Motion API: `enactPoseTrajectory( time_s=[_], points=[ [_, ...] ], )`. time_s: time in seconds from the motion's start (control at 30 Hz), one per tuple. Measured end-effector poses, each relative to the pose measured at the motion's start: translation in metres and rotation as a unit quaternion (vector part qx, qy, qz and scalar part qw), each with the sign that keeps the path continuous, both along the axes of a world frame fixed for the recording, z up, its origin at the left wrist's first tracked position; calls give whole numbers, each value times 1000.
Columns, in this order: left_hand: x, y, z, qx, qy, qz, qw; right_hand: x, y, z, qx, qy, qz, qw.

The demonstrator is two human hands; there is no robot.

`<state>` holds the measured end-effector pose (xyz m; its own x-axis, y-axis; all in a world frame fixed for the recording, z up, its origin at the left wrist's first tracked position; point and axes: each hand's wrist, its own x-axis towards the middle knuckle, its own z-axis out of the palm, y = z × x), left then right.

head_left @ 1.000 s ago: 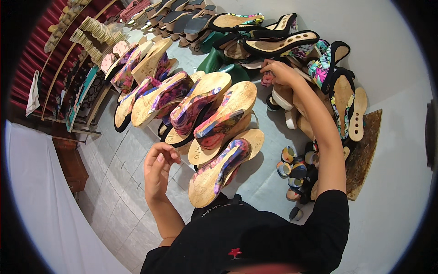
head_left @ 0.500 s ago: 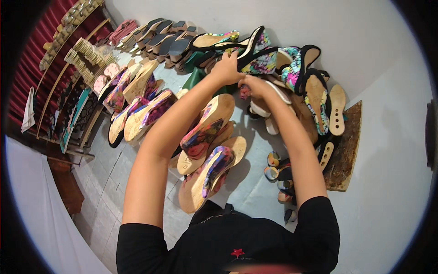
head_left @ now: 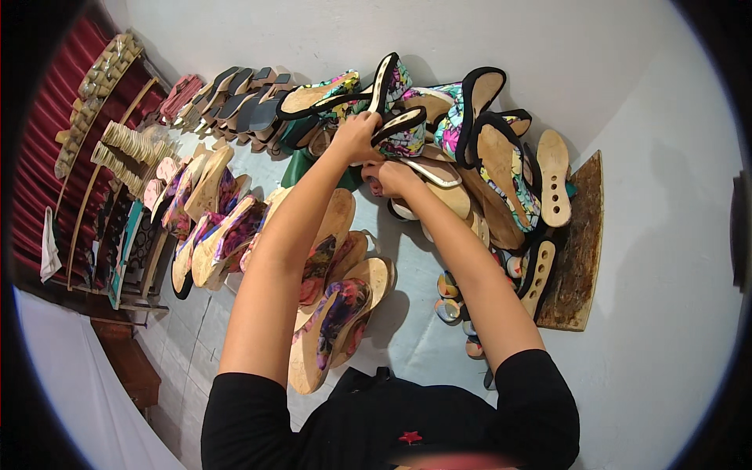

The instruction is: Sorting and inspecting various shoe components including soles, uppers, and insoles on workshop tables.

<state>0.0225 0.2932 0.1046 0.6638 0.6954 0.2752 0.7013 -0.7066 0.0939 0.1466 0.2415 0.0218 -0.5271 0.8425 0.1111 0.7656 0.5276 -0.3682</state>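
Observation:
My left hand (head_left: 359, 139) is closed on the near end of a wedge sandal (head_left: 403, 139) with a black rim and a bright floral wedge, in the pile against the wall. Just below it, my right hand (head_left: 394, 179) is curled round a small red floral piece (head_left: 374, 186), mostly covered by the fingers. White-edged sandals (head_left: 435, 171) lie beside and beneath the right hand. More floral wedges stand close by, including a tilted black-rimmed sandal (head_left: 501, 168) on the right.
Wooden-soled sandals with purple and red floral straps (head_left: 333, 321) stand below my forearms. Dark sandals (head_left: 254, 110) line the wall at the back left. A worn brown board (head_left: 576, 258) lies on the right, next to a sole with holes (head_left: 554, 178). Shelves with a red curtain (head_left: 47, 149) rise at far left.
The view has shifted, so most things sit further left. The floral wedge sandal at my left hand has come slightly nearer and away from its neighbours. My right hand still holds the red floral piece.

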Motion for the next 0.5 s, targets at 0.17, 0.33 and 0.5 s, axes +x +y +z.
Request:
enactPoseTrajectory(
  time_s=[0.17, 0.33, 0.5],
  points=[
    [5, -2, 0, -20, -76, -71, 994, 0, -7, 6, -32, -22, -1, 999],
    [5, 2, -8, 20, -92, -67, 993, -6, -10, 7, 49, -40, 9, 998],
    [4, 11, -15, 12, 9, 56, 998, -11, -13, -9, 65, -61, -15, 996]
  ],
)
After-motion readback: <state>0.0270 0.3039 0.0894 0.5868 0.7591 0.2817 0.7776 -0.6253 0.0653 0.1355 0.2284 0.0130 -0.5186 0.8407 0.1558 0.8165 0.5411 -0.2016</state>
